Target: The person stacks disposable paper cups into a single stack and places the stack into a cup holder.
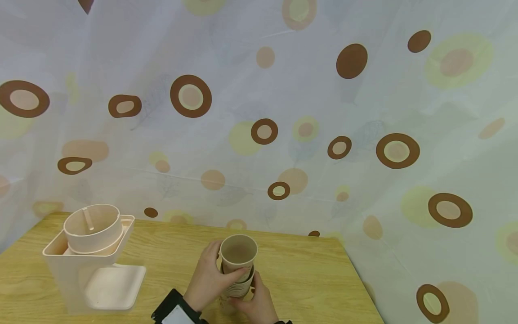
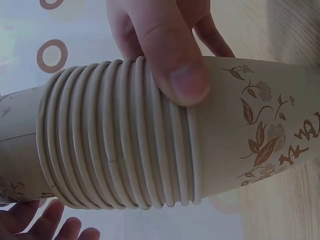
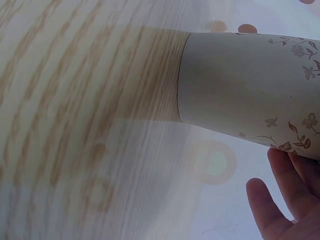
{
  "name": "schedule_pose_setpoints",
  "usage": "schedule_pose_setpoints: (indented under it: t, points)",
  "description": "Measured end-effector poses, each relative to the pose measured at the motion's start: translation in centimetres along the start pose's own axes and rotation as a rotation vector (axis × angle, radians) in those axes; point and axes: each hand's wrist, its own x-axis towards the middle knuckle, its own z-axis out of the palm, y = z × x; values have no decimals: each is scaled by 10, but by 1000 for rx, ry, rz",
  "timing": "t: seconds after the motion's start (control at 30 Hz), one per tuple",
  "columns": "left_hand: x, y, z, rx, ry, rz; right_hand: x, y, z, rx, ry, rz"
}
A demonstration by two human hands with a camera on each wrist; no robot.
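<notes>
A stack of paper cups with ribbed, closely set rims stands upright at the table's front middle. One paper cup, mouth up, rises from the top of it. My left hand grips this upper cup, its thumb across the front. Lower down, my right hand holds the stack from the right. In the left wrist view the right thumb presses the rims, and floral print shows on the lowest cup. The right wrist view shows the stack's base at the tabletop; contact there cannot be judged.
At the left stands a cream plastic bin holding a round container. A flat white tray-like piece is beside it. The wooden table meets a dotted cloth at its back and right edges.
</notes>
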Motion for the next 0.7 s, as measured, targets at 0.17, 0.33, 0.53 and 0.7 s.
schedule_pose_setpoints:
  t: [0.17,0.33,0.53,0.7]
  points:
    - [-1,1,-1,74,13,-3,0,-2,-1,0,-1,0]
    - [-1,-1,0,80,14,-8,-1,-2,-1,3,-5,4]
    - [-2,-3,0,86,12,2,-1,-3,-1,9,-2,10]
    - [-3,-4,2,94,-4,8,-1,-2,0,3,9,5]
